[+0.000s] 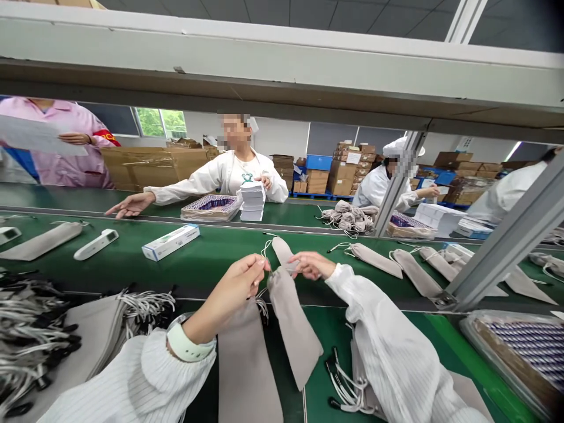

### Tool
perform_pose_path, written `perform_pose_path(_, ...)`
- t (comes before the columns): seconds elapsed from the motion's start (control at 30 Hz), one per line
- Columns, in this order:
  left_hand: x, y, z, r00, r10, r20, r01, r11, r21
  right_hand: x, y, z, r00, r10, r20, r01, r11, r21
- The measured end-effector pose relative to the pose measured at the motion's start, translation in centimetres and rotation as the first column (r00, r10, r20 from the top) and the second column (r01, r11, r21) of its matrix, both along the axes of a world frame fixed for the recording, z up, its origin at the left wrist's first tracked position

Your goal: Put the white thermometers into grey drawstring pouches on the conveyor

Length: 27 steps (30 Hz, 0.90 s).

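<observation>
Head view: left hand (pixel 240 281) and right hand (pixel 311 265) both pinch shut on the mouth of a grey drawstring pouch (pixel 293 326), held up over the near edge of the green bench (pixel 207 261). Pouch hangs slack from the fingers, lower end tilted toward the right sleeve. White drawstring (pixel 265 247) loops up between the hands; cannot tell which fingers hold the cord and which hold the fabric.

To do this step well, judged from the grip: keep the two pinches opposite each other at the opening so the mouth spreads evenly, pull the cord straight and not sideways so the channel does not bunch, and keep the pouch body free of the flat grey pouches (pixel 247 364) lying under it.

Nearby on the bench:
- white thermometer (pixel 96 244) and white box (pixel 170 242), well apart from the hands, to the left
- row of filled pouches (pixel 416 271) to the right
- loose cords with black ends (pixel 30 329) at far left
- tray (pixel 520 352) at lower right

Co-worker's hand (pixel 131 205) rests across the belt, apart from the pouch.
</observation>
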<state>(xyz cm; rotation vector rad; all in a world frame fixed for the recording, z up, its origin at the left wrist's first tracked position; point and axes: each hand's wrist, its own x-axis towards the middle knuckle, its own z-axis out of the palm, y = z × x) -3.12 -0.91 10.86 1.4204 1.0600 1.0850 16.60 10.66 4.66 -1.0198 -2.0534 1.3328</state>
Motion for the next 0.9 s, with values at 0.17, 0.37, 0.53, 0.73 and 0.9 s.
perform_pose_path(0.17,0.7,0.7,-1.3,1.0,0.008,-0.019,-0.005,0.988,0.155,-4.8,-4.7,-1.4,0.876,0.364,-0.317,-0.4,0.915,-0.053)
perform_pose_path(0.37,-1.7,1.2,-1.0,0.758,0.056,-0.65,0.156,0.952,0.263,-1.1,-2.1,1.4,0.811,-0.585,-0.03,0.572,0.78,0.255)
perform_pose_path(0.53,-4.0,2.5,-4.3,0.365,0.008,-0.931,0.171,0.982,0.076,6.5,1.0,0.1,0.5,-0.839,0.214,0.741,0.543,0.394)
perform_pose_path(0.73,-0.1,1.6,-7.7,0.453,0.012,-0.891,0.344,0.92,0.187,7.2,2.5,-4.1,0.266,-0.912,0.313,0.485,0.408,0.774)
perform_pose_path(0.9,1.9,0.8,-7.7,0.551,0.081,-0.831,0.384,0.859,0.338,2.1,-1.4,-0.6,0.843,-0.535,-0.065,0.209,0.213,0.955)
